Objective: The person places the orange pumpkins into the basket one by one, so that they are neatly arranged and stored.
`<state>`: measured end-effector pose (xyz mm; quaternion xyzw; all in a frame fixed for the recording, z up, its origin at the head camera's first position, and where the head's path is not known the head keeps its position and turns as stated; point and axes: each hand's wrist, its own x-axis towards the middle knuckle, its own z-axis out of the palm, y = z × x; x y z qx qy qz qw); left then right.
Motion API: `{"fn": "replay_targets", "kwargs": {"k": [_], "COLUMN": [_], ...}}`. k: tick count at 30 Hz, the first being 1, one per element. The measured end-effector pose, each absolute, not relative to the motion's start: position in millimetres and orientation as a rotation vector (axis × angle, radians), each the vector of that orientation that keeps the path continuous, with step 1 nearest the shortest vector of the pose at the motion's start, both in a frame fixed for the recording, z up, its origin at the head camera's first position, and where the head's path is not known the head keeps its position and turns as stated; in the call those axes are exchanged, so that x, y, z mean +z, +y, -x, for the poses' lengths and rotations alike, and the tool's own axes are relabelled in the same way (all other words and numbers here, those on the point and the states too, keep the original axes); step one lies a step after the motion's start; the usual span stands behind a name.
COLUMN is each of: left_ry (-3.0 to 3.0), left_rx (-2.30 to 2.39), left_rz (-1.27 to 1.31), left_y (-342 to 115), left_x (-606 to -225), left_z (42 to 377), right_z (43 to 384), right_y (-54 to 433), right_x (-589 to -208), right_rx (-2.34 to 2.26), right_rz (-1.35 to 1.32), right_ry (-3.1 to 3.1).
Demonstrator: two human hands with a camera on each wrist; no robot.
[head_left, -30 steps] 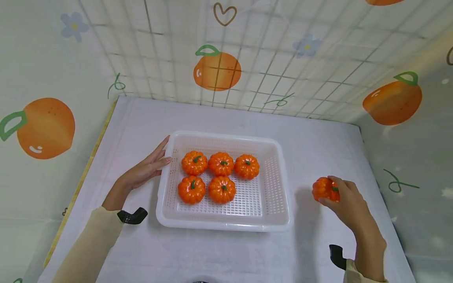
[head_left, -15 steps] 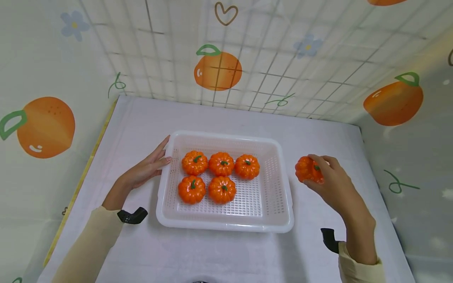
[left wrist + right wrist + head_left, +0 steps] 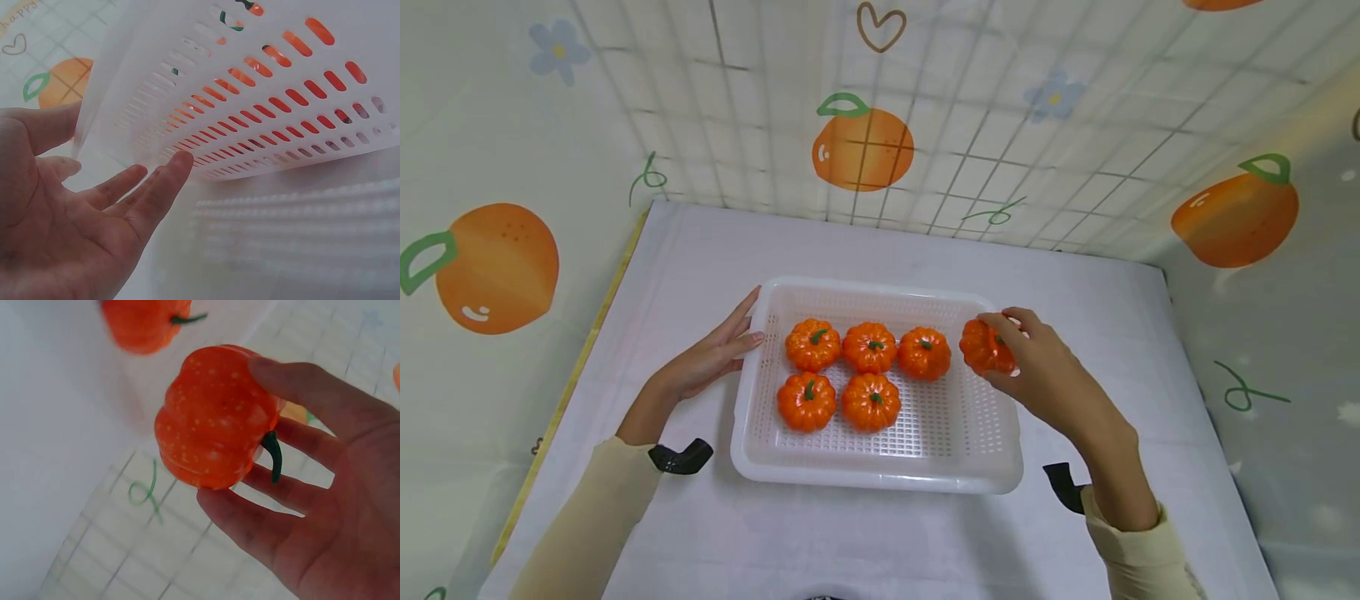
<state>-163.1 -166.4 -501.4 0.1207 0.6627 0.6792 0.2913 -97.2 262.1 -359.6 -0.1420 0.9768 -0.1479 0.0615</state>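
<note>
A white perforated plastic basket [image 3: 880, 479] stands on the table with several small orange toy pumpkins [image 3: 870, 402] inside, green stems mostly upward. My right hand [image 3: 1052, 379] grips another pumpkin [image 3: 985, 346] between thumb and fingers, above the basket's right rim. In the right wrist view this pumpkin [image 3: 215, 419] shows yellow speckles and a curved green stem beside the palm. At the basket's left side, my left hand [image 3: 703, 362] has its fingers extended against the wall. The left wrist view shows the left hand [image 3: 94, 219] beside the slotted basket wall [image 3: 262, 94].
A pale cloth covers the table [image 3: 880, 542]. Behind it rises a wall sheet with a grid and orange-fruit prints [image 3: 862, 150]. A yellow strip [image 3: 572, 375] runs along the table's left edge.
My right hand has carried its pumpkin leftward from beside the basket to over its right rim. The left hand, the basket and the pumpkins inside have stayed in place.
</note>
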Motion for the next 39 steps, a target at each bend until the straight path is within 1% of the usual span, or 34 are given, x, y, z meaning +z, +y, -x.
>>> {"fn": "replay_targets", "kwargs": {"k": [3, 7, 15, 28, 39], "left_ry": [1.765, 1.757, 1.757, 1.757, 1.752], "left_rx": [1.815, 1.82, 1.825, 1.829, 1.834], "left_rz": [-0.326, -0.338, -0.345, -0.345, -0.34], "left_y": [-167.1, -167.3, -167.4, -166.7, -166.6], "left_x": [-501.5, -501.3, -501.4, -501.4, -503.2], "left_z": [163.3, 163.4, 163.9, 164.4, 165.8], "right_z": [99.6, 101.8, 101.1, 106.6, 104.6], "right_y": [251.6, 240.7, 220.6, 205.6, 187.8], "right_x": [-365.7, -374.0, -377.3, -395.3, -407.5], "right_rx": [-0.431, -0.409, -0.361, -0.173, 0.02], "right_rz": [0.561, 0.673, 0.644, 0.732, 0.779], "right_ry": [2.943, 2.902, 2.708, 2.553, 2.524]}}
